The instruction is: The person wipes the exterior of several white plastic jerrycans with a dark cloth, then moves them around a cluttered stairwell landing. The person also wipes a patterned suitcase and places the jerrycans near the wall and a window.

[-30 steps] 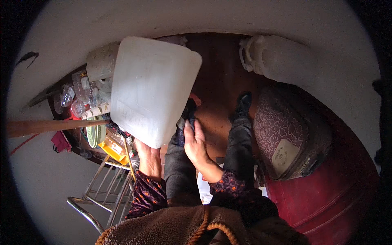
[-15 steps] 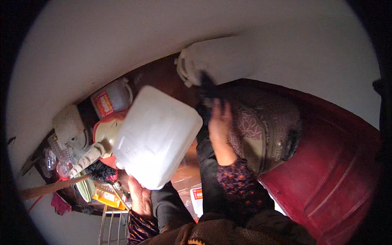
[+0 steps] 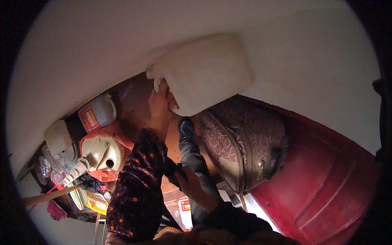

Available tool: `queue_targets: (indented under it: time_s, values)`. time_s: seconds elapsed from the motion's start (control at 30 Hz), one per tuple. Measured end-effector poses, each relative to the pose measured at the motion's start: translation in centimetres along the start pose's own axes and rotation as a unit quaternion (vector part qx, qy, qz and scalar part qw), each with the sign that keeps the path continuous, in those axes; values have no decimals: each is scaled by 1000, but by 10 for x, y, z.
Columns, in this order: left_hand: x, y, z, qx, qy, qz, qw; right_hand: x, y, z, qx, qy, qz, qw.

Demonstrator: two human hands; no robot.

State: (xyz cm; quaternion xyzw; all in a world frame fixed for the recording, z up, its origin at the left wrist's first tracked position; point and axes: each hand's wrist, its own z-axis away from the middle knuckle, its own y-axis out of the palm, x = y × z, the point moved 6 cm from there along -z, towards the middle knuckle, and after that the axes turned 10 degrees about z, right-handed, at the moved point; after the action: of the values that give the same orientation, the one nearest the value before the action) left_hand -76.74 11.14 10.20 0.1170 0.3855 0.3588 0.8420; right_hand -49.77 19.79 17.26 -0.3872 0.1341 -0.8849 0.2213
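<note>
A large whitish plastic jug [image 3: 208,73] lies tilted against the wall above the suitcase, its cap end pointing left. My left hand [image 3: 160,104] reaches up to that end, with its fingers closed round the jug's handle [image 3: 157,83]; the jug's body partly hides them. Lower down, in front of my leg, my right hand [image 3: 192,185] is closed on a dark, soft-looking thing [image 3: 173,171], too dim to name. A patterned suitcase [image 3: 245,143] stands to the right of my shoe [image 3: 185,130].
A dark red ribbed surface [image 3: 318,188] fills the right side. To the left are a smaller labelled jug [image 3: 98,114], a cream round container [image 3: 102,153] in red plastic, clear bottles [image 3: 57,165] and a wooden stick [image 3: 53,196]. Another labelled container [image 3: 185,212] is near my legs.
My left hand has gone up to a jug's handle; the jug it held earlier has left its former place. My right hand has come down from beside the suitcase, with the dark thing.
</note>
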Motion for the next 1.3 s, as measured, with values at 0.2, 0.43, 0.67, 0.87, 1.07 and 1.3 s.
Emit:
queue_targets:
  time_s: [0.2, 0.43, 0.67, 0.87, 1.07, 1.3]
  values:
    - [0, -21, -40, -99, 48, -150, 983, -21, 2, -3, 14, 20, 16, 1000]
    - [-22, -73, 3, -98, 147, -204, 963, -36, 9, -2, 38, 69, -83, 993]
    - [-162, -366, 66, -293, 148, -276, 903, -26, 59, -5, 60, 154, -100, 981]
    - [-245, -552, 82, -383, 137, 84, 909, -33, 102, 0, 65, 192, -90, 975]
    - [-310, -564, 102, -456, 200, -246, 831, -16, 144, -4, 72, 202, -112, 970]
    - [-167, -399, -2, -1, 164, -344, 924, -23, 184, -9, 86, 247, -159, 952]
